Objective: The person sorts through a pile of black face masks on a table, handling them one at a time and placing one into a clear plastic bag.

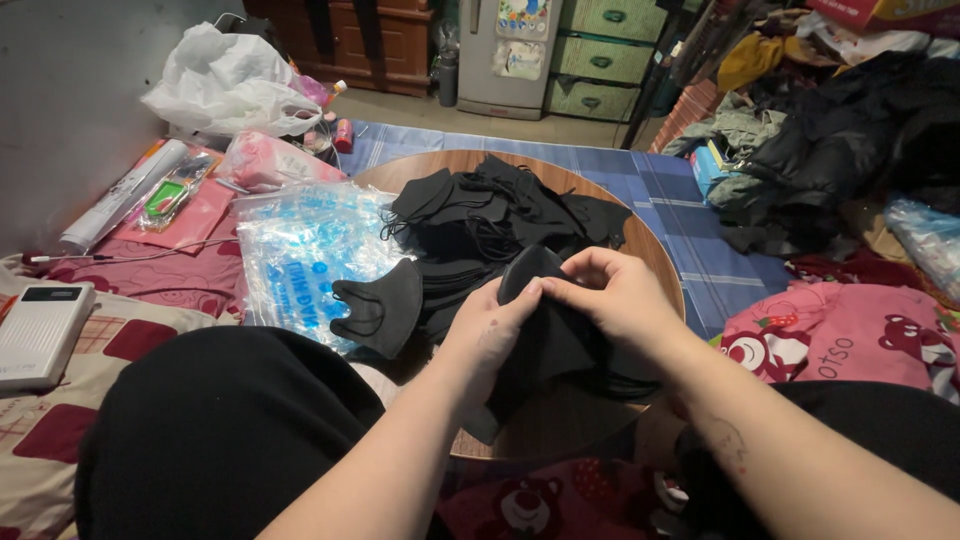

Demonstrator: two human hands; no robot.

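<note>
Head view: looking down over a round wooden table [655, 262] at two bare hands.
Hidden: black mask stack [545, 345] covers the left palm; its lower edge blurs into the dark lap.
Left hand [490, 335]: closed under the stack, thumb pinching its top edge.
Right hand [610, 290]: at 1 o'clock from the left, fingertips pinched shut on the top mask's fold.
Pile: loose black masks [490, 215] at 12 o'clock.
Single mask [380, 310]: at 9 o'clock, lying on clear plastic bags [300, 250].
</note>
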